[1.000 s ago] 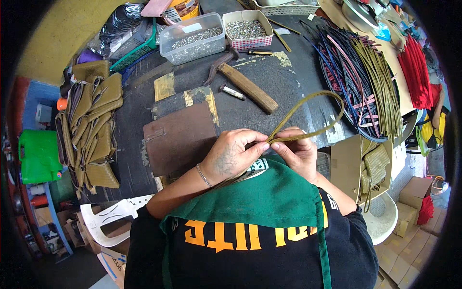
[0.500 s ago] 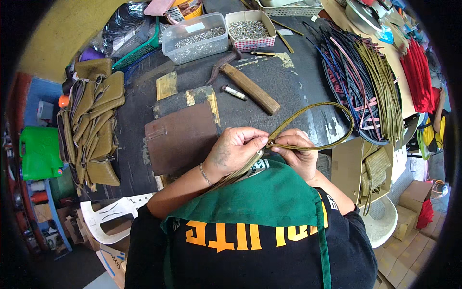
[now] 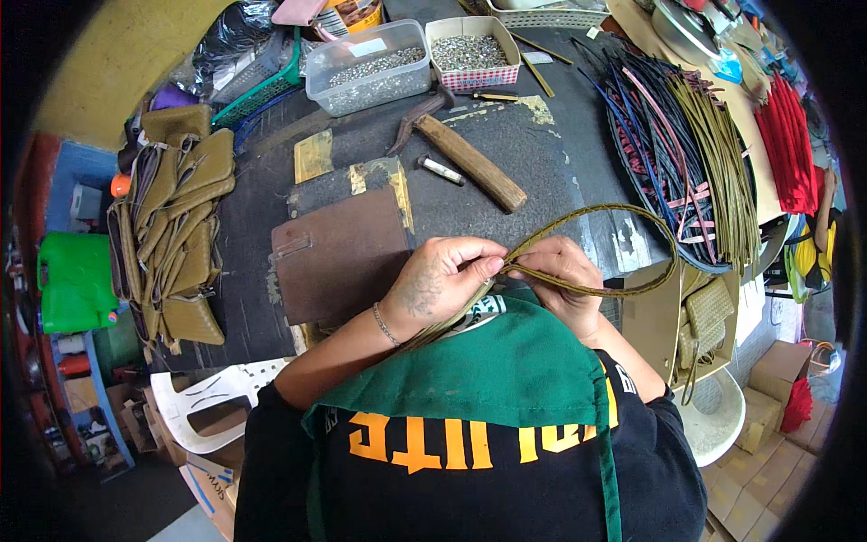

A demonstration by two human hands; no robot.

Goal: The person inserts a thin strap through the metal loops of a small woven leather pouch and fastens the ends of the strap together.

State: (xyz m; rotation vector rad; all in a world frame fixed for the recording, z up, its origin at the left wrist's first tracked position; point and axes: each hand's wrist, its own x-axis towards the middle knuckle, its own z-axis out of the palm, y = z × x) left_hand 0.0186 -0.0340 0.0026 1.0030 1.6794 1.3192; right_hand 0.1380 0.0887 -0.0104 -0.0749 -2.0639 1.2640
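An olive-green strap runs through both hands and bends into a large loop to the right. My left hand pinches it between thumb and fingers, and more strap lengths trail back under that wrist. Close beside it, my right hand grips the strap where the loop's two sides come together. The small spot between the fingertips is partly hidden. Just left of my left hand, a brown leather piece lies flat on the dark worktable.
A hammer with a wooden handle and a small white-and-black tube lie ahead. Behind them stand a clear tub and a checked box of metal bits. Olive pouches pile up left; bundled straps lie right.
The loop has swung slightly lower and stretched a little to the right. My right hand has shifted slightly, its fingers closer over the strap; my left hand is nearly where it was.
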